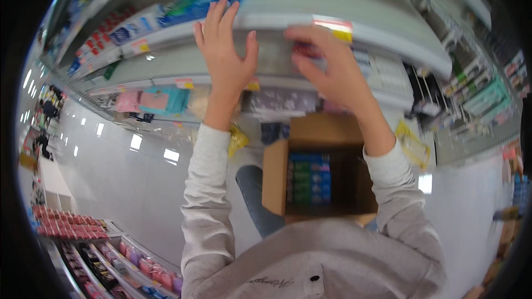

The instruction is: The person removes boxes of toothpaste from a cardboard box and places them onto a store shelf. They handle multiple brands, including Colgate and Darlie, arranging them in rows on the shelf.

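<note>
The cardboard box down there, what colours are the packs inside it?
Blue and green packs in the brown cardboard box, in the head view.

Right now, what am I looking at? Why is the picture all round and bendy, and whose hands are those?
The picture comes from a camera worn on a person's head, looking at their own hands. Its lens sees very wide, so straight shelves look curved near the rim.

The two arms in grey sleeves belong to that person, standing in a shop aisle. The left hand is open, fingers spread, up against the edge of a white shelf. The right hand is curled around a small reddish packet at that shelf; it is blurry, so I cannot tell what kind.

Lower down, in front of the person's body, is an open cardboard box. Inside it are blue and green packets stacked in rows. More shelves with colourful goods run along the sides.
</note>
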The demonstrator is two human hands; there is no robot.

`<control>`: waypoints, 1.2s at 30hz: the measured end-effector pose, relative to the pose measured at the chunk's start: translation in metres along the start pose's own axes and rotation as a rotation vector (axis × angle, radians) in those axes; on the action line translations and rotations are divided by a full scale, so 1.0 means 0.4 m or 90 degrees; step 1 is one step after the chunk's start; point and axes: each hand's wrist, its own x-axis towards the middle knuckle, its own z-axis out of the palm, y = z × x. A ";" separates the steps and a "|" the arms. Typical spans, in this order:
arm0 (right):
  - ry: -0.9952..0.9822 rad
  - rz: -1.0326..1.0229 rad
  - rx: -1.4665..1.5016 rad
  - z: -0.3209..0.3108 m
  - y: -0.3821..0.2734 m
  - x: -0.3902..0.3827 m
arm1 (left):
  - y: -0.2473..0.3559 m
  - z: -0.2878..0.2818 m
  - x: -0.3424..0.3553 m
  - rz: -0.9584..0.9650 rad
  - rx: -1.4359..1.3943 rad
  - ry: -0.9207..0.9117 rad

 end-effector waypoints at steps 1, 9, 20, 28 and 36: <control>-0.059 0.064 0.004 -0.029 -0.021 -0.101 | 0.051 -0.012 -0.033 0.009 -0.097 -0.030; -0.595 0.558 -0.108 -0.004 0.068 -0.864 | 0.481 -0.004 -0.543 -0.067 -0.316 -0.938; -0.586 0.590 0.019 0.048 0.040 -0.940 | 0.477 0.165 -1.127 -0.161 0.021 -1.071; -0.562 0.590 0.001 0.041 0.042 -0.974 | 0.467 0.138 -1.082 -0.128 0.049 -1.123; -0.371 0.623 -0.071 0.031 0.033 -0.936 | 0.513 0.214 -0.983 -0.034 0.024 -1.314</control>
